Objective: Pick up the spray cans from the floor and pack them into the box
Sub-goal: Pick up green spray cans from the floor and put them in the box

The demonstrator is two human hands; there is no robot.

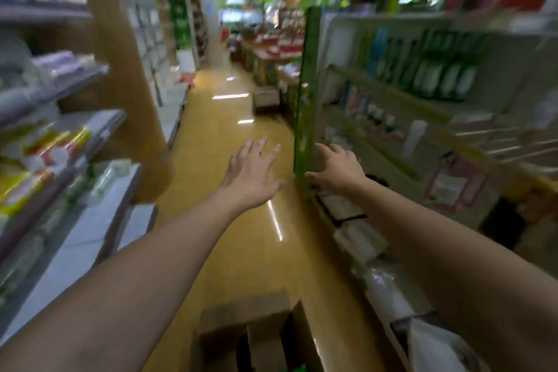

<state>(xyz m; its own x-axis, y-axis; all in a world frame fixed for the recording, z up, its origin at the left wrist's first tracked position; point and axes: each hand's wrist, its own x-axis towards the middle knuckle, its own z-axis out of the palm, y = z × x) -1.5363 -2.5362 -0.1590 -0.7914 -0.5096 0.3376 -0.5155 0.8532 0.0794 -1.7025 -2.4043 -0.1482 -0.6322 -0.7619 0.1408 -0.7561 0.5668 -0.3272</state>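
Left shelving (60,136) at 9 o'clock and right shelving (422,93) at 3 o'clock flank a glossy yellow floor (241,235). An open cardboard box (241,320) sits on it at 6 o'clock from both grips, well apart. The left grip (250,172) hovers above the floor, spread wide and empty. The right grip (338,169), also wide and empty, is just beside a green upright (306,84). Blur hides any spray cans.
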